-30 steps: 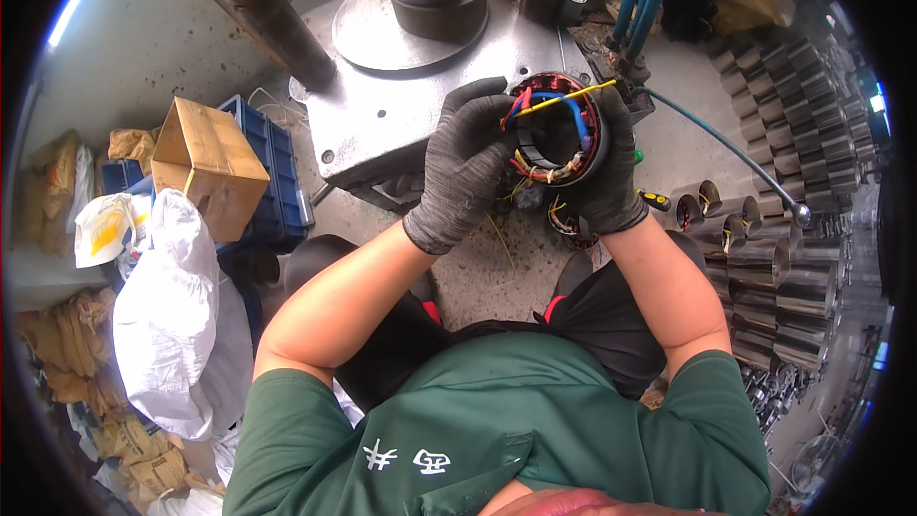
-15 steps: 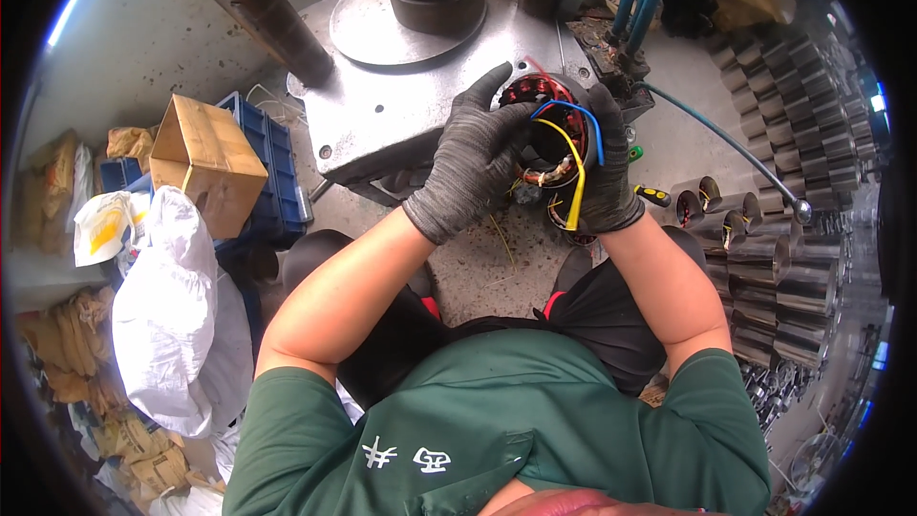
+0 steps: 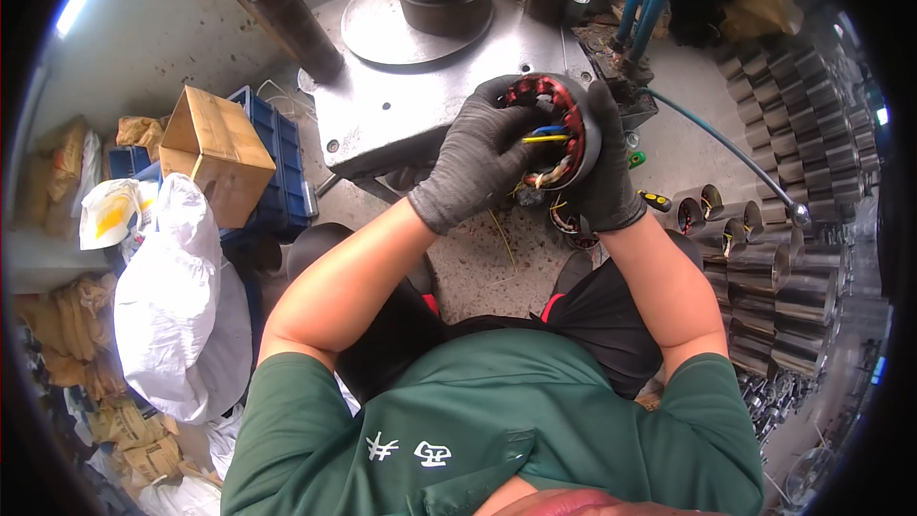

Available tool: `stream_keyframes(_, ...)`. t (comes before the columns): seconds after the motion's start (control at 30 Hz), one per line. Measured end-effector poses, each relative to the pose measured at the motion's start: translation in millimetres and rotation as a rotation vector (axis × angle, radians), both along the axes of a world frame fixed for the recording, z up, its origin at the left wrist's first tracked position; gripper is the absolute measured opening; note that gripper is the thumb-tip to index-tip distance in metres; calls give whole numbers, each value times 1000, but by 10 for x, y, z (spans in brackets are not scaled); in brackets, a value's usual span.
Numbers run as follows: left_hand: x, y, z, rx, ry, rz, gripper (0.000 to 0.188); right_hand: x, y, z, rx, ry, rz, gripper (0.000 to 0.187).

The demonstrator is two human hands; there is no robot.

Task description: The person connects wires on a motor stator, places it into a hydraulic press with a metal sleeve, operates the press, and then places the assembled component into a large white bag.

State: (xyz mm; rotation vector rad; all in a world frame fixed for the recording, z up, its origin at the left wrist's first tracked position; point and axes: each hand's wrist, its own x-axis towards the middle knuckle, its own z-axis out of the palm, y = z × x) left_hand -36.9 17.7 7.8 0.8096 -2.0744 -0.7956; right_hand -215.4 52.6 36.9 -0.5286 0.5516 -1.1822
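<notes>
One stator ring point(image 3: 576, 121), open end facing up, leftward, axis tilted.

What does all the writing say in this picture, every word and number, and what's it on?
Green shirt: two white characters on the chest; I won't copy them out.
Brown sacks, lower left: dark printing, too blurred to read.
White bag with yellow print, at left: too unclear to read.
Wire-wound ring being held: no writing I can make out.
</notes>
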Motion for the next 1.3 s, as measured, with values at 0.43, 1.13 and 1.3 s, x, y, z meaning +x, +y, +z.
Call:
stream_keyframes(0.43, 41, 91, 511, -105, 142, -74, 55, -49, -122, 104, 130, -597, 194, 69)
stream_keyframes(1.13, 637, -2225, 1930, 35, 212, 304, 41, -215, -386, 85, 204, -335, -43, 26)
stream_keyframes(1.3, 608, -2238, 1971, 15, -80, 400, 41, -222, -329, 209, 229, -267, -131, 23)
